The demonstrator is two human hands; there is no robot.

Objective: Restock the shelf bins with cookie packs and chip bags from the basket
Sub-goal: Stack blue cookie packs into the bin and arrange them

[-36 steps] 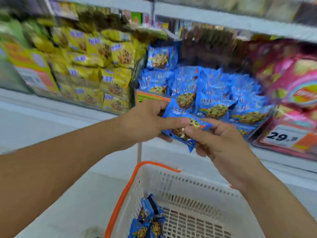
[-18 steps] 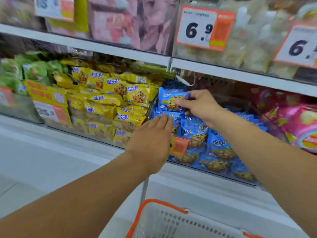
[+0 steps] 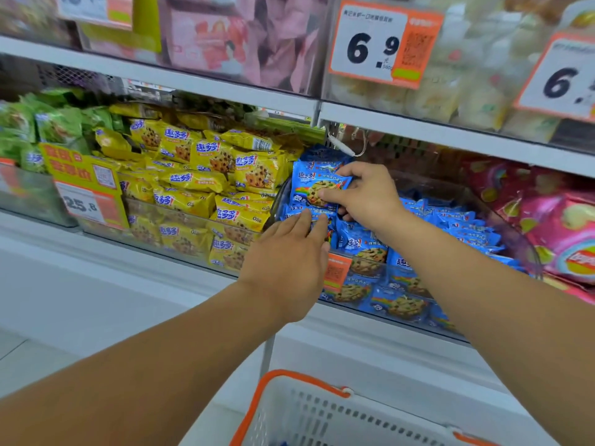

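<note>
A blue pack [image 3: 317,190] is pinched upright by the right hand [image 3: 363,196] at the back-left of the blue bin [image 3: 515,233]. The left hand [image 3: 286,252] is spread flat, fingers on the packs below. The pack is best seated against the rear stack, label out, lower packs kept pressed down. The basket [image 3: 273,394] sits below.

Bright, even shop light is washing over everything.

Shadows are staying soft and faint under the shelf edge [image 3: 225,91]. Glare is sheening the clear bin front [image 3: 402,304]. The top corners are blurring, the price card [image 3: 383,43] is reading sharp, and straight lines are bowing toward the edges.
</note>
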